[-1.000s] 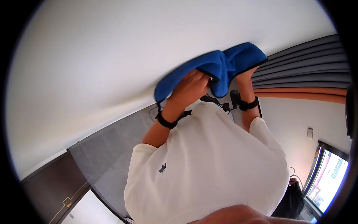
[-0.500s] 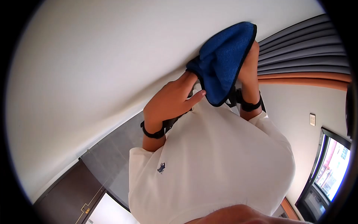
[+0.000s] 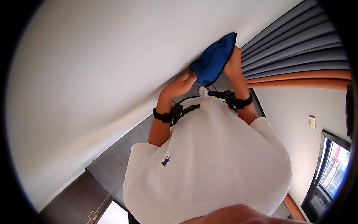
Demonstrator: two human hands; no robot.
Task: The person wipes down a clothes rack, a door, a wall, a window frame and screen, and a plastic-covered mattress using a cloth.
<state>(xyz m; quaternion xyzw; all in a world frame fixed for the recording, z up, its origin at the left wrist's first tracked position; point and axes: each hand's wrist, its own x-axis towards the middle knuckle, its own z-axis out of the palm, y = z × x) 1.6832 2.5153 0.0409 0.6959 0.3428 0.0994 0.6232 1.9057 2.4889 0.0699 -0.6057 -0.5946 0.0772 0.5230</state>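
Observation:
A blue cloth (image 3: 214, 59) with black edging hangs in folds between my two hands, close to the white wall. At its lower left corner, my left hand (image 3: 181, 85) grips the cloth, with the fingertips partly hidden. On the other side my right hand (image 3: 233, 62) is closed on the cloth's edge; its fingers are mostly behind the fabric. Each wrist carries a black strap.
The white wall (image 3: 93, 67) fills the left and top. Grey curtains (image 3: 294, 41) with an orange band (image 3: 298, 79) hang at right. A wall switch (image 3: 312, 122), a window (image 3: 333, 168), grey floor (image 3: 119, 156) and a dark brown door (image 3: 74, 198) also show.
Both hands have drawn away from the camera with the cloth, which looks smaller and more bunched. My left hand has moved right and my right hand left. The view has shifted slightly.

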